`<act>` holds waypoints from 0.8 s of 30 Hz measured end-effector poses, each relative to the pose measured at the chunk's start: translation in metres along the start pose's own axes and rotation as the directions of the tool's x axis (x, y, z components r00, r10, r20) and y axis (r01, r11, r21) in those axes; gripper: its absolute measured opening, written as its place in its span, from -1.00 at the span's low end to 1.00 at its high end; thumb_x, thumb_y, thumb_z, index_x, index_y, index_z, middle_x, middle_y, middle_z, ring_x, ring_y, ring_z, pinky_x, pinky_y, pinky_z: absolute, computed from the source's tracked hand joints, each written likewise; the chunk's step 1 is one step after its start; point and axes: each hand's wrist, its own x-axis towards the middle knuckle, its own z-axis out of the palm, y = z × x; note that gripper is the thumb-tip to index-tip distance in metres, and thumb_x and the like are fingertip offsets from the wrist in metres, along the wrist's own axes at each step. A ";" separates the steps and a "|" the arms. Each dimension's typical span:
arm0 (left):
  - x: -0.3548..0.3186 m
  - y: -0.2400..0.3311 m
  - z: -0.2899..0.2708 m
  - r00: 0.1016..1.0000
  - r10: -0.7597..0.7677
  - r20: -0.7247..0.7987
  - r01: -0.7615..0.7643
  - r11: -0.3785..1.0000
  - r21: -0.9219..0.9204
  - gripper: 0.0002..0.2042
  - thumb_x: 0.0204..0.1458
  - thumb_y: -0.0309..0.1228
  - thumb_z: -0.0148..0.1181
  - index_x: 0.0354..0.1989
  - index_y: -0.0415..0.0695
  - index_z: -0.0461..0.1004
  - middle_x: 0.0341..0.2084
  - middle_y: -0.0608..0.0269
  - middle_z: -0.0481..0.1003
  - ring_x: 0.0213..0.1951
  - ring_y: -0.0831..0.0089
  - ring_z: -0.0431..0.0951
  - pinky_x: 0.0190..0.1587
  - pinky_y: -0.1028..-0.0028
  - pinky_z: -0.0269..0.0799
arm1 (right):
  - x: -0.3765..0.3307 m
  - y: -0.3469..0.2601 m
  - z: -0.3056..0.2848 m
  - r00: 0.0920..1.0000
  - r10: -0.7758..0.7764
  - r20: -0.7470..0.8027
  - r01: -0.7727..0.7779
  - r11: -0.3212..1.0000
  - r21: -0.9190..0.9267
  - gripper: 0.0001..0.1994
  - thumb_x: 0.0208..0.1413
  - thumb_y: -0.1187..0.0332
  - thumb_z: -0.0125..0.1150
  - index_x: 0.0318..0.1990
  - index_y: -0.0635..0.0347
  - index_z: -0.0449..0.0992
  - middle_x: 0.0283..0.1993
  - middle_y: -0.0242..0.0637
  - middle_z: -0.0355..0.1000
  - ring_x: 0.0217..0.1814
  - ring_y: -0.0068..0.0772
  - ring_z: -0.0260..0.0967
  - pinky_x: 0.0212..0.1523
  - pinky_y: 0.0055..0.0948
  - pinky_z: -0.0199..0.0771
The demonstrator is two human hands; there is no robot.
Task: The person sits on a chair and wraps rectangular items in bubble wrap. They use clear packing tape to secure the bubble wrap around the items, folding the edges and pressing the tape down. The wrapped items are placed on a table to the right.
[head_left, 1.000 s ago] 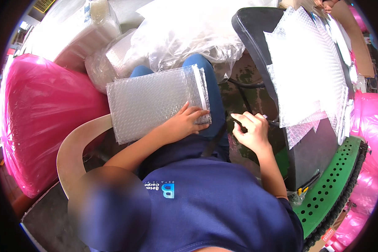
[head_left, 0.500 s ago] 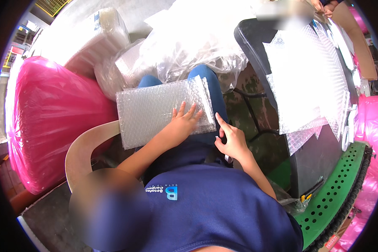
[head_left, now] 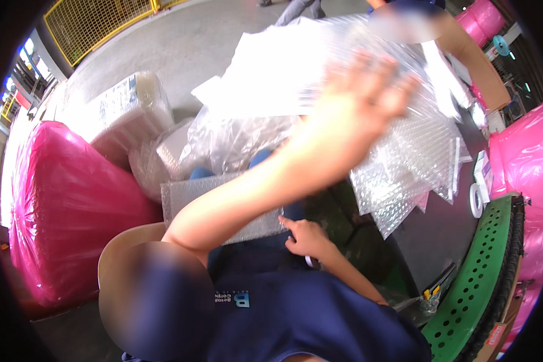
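A clear bubble-wrap bag lies flat across my lap, partly covered by my left forearm. My left hand is stretched far out to the upper right, over a heap of clear bubble-wrap bags on the black table. Its fingers are spread and smeared by motion, and I see nothing held in them. Low by the lap bag's right edge is my right hand, index finger extended and thumb apart. It holds nothing; whether the fingertip touches the bag is unclear.
Beyond my knees are white sheets and clear plastic; a wrapped package stands to their left. A pink plastic-wrapped bundle is at my left. White tape roll and yellow-black cutter lie right, near a green perforated rim. Another person is beyond.
My left hand has left the bag on my lap and swung up and right over the heap. My right hand stays near the lap bag. The view has shifted, showing more floor.
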 end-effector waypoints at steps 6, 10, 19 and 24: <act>0.045 0.062 0.121 0.623 0.263 0.737 -0.094 0.960 -0.264 -0.31 0.08 -0.01 0.14 0.37 0.03 0.13 0.37 -0.02 0.06 0.40 -0.15 -0.06 0.27 -0.33 -0.05 | -0.002 0.020 0.019 0.996 -0.035 -0.080 0.037 0.999 0.027 -0.37 -0.12 0.30 0.16 0.24 0.04 0.37 -0.41 -0.03 0.51 -0.36 0.01 0.50 -0.26 -0.12 0.54; -0.014 0.044 0.116 0.859 0.355 0.369 -0.207 0.900 -0.385 -0.23 0.01 -0.01 0.23 0.38 0.01 0.10 0.38 0.02 0.02 0.41 -0.05 -0.05 0.29 -0.24 -0.03 | 0.001 0.020 0.014 0.990 -0.123 -0.062 0.132 0.978 0.162 -0.33 -0.10 0.26 0.24 0.29 -0.06 0.33 -0.59 -0.24 0.40 -0.53 -0.22 0.42 -0.41 -0.29 0.46; -0.224 0.047 0.016 0.822 -0.277 0.498 0.512 0.741 -0.434 -0.46 0.04 -0.07 0.30 -0.07 -0.32 0.35 -0.20 -0.09 0.41 -0.15 0.03 0.45 -0.10 0.23 0.38 | 0.007 -0.003 -0.034 0.695 0.299 -0.654 0.486 0.475 0.733 -0.78 0.09 0.50 0.12 -0.09 0.30 0.51 -0.52 -0.50 0.28 -0.58 -0.71 0.18 -0.56 -0.64 0.22; -0.251 0.054 0.027 0.522 -0.311 0.794 0.831 0.394 -0.392 -0.70 0.20 -0.24 0.12 -0.20 -0.25 0.28 -0.64 -0.09 0.42 -0.55 0.02 0.51 -0.47 0.20 0.33 | 0.022 -0.028 -0.043 0.744 0.225 -0.629 0.407 0.593 0.695 -0.80 0.18 0.46 0.02 -0.13 0.29 0.54 -0.56 -0.51 0.31 -0.61 -0.76 0.16 -0.55 -0.69 0.18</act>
